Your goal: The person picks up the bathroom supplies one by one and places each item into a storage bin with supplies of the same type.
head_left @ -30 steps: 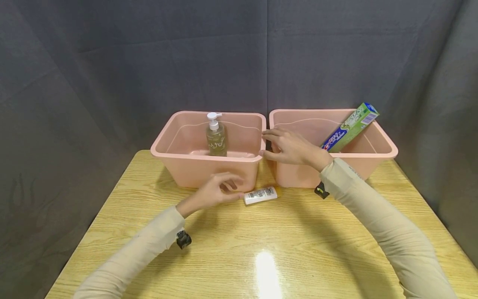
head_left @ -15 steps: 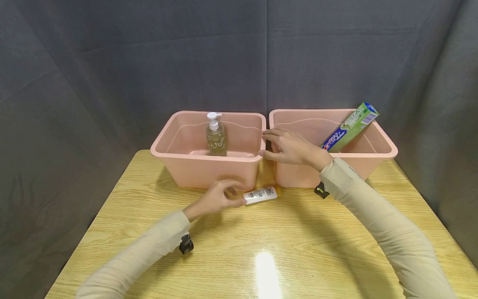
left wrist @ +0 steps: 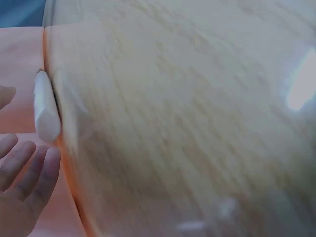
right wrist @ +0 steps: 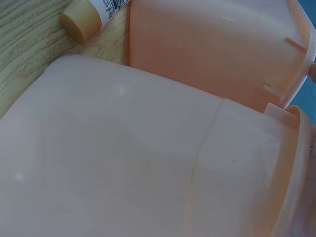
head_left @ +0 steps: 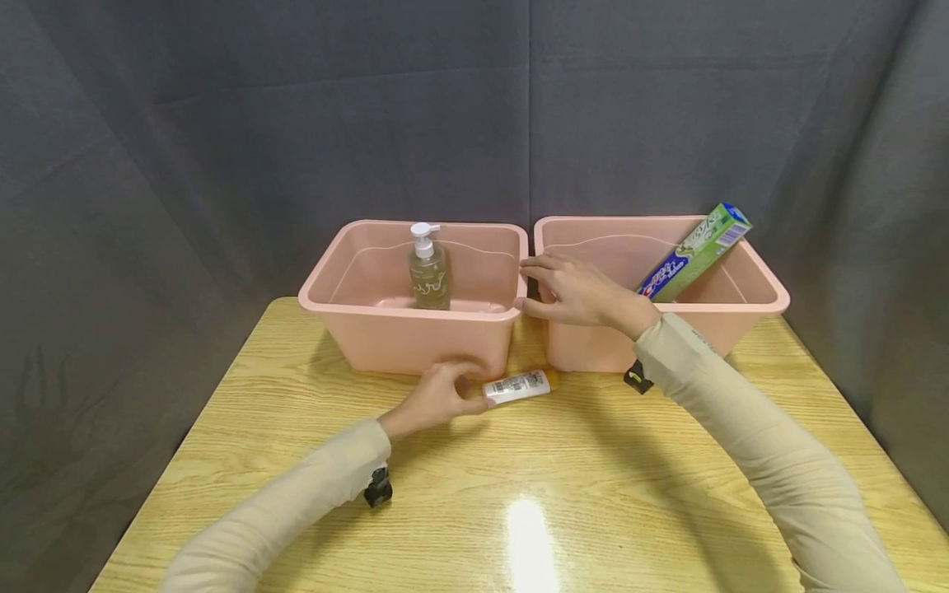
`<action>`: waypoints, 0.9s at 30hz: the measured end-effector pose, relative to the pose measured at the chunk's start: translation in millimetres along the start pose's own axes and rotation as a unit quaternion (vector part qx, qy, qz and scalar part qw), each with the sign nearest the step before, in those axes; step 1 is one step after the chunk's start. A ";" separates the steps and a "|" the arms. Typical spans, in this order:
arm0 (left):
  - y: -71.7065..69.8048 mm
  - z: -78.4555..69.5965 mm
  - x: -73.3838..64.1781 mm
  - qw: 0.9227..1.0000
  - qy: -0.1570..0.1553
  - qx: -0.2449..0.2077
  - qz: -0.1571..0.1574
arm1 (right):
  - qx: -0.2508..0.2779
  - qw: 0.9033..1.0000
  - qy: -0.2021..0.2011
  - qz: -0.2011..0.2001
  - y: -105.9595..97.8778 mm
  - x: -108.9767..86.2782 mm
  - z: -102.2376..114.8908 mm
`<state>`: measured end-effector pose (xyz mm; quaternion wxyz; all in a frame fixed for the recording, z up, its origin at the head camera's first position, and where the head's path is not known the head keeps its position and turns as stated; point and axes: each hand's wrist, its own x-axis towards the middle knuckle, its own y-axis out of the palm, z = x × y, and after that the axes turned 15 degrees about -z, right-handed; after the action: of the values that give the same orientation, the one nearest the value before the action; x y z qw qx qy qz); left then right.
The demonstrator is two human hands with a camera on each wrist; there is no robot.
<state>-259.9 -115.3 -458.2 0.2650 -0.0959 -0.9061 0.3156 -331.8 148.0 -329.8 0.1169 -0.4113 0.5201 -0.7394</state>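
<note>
A small white bottle (head_left: 516,385) with a printed label lies on its side in front of the gap between two pink bins. Its yellow-orange cap (right wrist: 81,22) shows in the right wrist view. My left hand (head_left: 437,395) is at the bottle's left end, thumb and fingers apart; in the left wrist view the fingertips stop just short of the bottle. My right hand (head_left: 574,292) lies over the left rim of the right bin (head_left: 741,308), with its fingertips on the right rim of the left bin (head_left: 400,312). Its fingers are mostly straight.
A pump bottle (head_left: 429,276) of greenish liquid stands inside the left bin. In the right bin a green and blue toothpaste box (head_left: 697,251) leans out over the back right corner. The wooden table (head_left: 445,511) carries everything; dark cloth (head_left: 415,123) hangs behind.
My left hand has shifted slightly right and toward me, coming down beside the bottle's left end. The right hand, the bins and their contents have stayed where they were.
</note>
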 end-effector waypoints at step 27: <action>15.1 2.1 5.0 0.996 -0.002 0.089 0.018 | 0.002 1.000 0.004 -0.002 -1.4 -0.7 2.5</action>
<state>-265.1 -102.9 -466.9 0.2647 -0.0881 -0.8732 0.3996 -329.2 147.3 -328.6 0.1138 -0.4092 0.5185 -0.7421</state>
